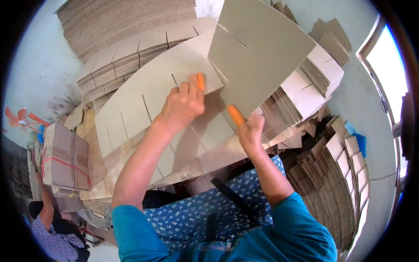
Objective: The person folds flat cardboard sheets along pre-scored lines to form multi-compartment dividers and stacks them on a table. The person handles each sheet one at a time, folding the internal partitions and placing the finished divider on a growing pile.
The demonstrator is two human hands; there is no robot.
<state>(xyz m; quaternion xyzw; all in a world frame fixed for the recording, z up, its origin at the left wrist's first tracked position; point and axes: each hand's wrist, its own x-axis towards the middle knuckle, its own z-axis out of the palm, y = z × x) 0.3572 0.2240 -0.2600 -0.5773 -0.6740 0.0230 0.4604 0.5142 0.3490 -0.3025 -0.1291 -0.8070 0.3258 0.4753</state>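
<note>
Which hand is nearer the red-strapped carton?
Left: the left hand is at the flat cardboard, right of the carton; the right hand is farther right, beside the raised panel.

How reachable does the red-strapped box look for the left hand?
Probably yes: between the left hand and the red-strapped box I see only flat cardboard and tabletop, nothing tall. It would likely mean letting go of the cardboard and stretching left.

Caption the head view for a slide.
Left hand on slotted cardboard, right hand at the corner of a raised panel.
</note>
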